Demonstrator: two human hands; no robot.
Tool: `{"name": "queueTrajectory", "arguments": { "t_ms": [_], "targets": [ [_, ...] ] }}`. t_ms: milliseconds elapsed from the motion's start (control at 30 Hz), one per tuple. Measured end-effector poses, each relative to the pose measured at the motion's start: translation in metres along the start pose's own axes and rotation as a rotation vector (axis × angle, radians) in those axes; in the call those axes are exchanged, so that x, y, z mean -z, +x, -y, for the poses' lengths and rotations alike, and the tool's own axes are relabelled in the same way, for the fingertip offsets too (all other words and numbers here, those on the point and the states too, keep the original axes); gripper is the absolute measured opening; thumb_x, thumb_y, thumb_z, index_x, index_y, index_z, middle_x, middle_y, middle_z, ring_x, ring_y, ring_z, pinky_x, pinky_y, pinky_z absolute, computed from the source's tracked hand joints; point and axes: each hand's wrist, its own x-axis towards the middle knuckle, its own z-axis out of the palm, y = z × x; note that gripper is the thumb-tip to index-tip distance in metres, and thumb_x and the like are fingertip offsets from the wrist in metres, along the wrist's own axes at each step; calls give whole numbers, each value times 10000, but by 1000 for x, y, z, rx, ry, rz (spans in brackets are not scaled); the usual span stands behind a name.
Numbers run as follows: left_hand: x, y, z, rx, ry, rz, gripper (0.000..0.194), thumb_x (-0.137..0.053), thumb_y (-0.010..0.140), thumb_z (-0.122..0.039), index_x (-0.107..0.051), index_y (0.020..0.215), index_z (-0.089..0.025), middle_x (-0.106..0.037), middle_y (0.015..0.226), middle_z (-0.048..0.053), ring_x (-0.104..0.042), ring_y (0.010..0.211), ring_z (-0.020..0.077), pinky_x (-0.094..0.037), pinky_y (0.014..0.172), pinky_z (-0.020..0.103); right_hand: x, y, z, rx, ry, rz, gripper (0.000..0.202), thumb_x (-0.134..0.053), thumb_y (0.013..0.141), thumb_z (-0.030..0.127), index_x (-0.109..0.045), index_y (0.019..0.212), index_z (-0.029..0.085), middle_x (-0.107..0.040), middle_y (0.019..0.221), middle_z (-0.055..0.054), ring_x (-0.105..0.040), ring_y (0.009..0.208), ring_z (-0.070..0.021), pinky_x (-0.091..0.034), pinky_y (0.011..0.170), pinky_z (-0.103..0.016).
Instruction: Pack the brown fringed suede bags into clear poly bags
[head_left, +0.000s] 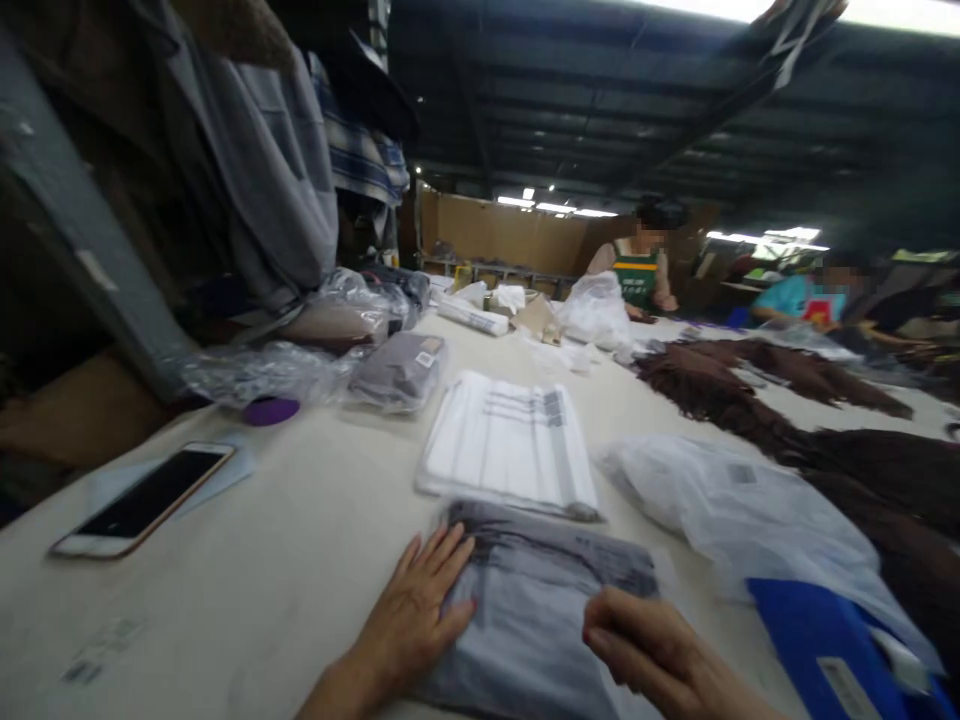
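On my feed I take the grey packet (536, 600) as my landmark: it lies flat on the counter (315, 560), below and between my two grips. My left grip (416, 605) is released, palm down with the fingers spread, and rests on the packet's left edge, so the bulk of the packet lies to the right of it. My right grip (652, 645) is curled in over the packet's right side; it is blurred there, and I cannot tell whether it pinches the wrapping or hovers just above it. The packet's middle falls in the gap between the two, and the left is the one I can plainly see in contact. The packet's far edge runs left to right, dipping a little toward the right, but its near end is partly cut off, so I cannot judge which way the long axis goes. Just beyond the packet lies the folded white striped cloth (517, 440); to the packet's right are a translucent bag (720, 500) and a blue item (817, 640); well off to the packet's left is the phone (150, 500).
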Motion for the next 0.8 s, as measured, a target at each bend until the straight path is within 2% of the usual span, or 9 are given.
{"name": "queueTrajectory", "arguments": {
  "t_ms": [67, 100, 200, 400, 600, 700, 800],
  "targets": [
    [7, 1, -5, 55, -59, 55, 585, -453, 876, -341, -245, 1408, -215, -264, 1467, 55, -258, 1355, 227, -268, 1092, 510, -7, 37, 23, 63, 1, 320, 261, -484, 837, 412, -542, 691, 203, -492, 597, 39, -455, 580, -103, -359, 544, -213],
    [9, 2, -7, 69, -79, 66, 601, -460, 868, -323, -239, 1411, -190, -257, 1471, 61, -245, 1360, 225, -254, 1099, 513, -10, 54, 33, 74, 25, 439, 226, -489, 829, 377, -529, 702, 194, -476, 598, 46, -431, 568, -92, -338, 527, -201],
    [9, 1, -9, 76, -128, 60, 627, -451, 866, -310, -206, 1419, -143, -240, 1480, 73, -217, 1371, 218, -225, 1112, 520, -21, 94, 48, 43, 94, 621, 133, -497, 798, 289, -520, 718, 186, -440, 586, 62, -381, 529, -70, -300, 491, -183],
    [2, -2, -8, 107, -217, 54, 739, -517, 816, -289, -144, 1426, -101, -223, 1491, 91, -172, 1384, 205, -168, 1140, 509, -37, 136, 35, -6, 76, 750, 74, -514, 713, 179, -499, 641, 177, -391, 537, 72, -333, 480, -56, -244, 438, -178],
    [0, -2, -8, 107, -274, 35, 744, -529, 817, -317, -150, 1424, -114, -240, 1488, 100, -169, 1384, 220, -163, 1141, 522, -40, 145, 37, -38, 124, 832, 155, -468, 758, 335, -464, 694, 193, -365, 530, 81, -313, 459, -64, -275, 449, -194],
    [0, -3, -8, 109, -309, 25, 761, -545, 807, -323, -150, 1420, -103, -250, 1483, 121, -169, 1383, 226, -161, 1143, 520, -43, 150, 41, -23, 36, 855, 160, -446, 763, 341, -453, 698, 195, -353, 530, 80, -307, 459, -66, -276, 452, -200],
    [1, -3, -8, 129, -353, 28, 812, -569, 788, -350, -130, 1415, -78, -233, 1484, 154, -173, 1382, 228, -142, 1148, 512, -48, 160, 43, 24, -154, 881, 91, -496, 721, 256, -481, 667, 184, -389, 540, 68, -347, 482, -72, -289, 469, -206]
  ]
}}
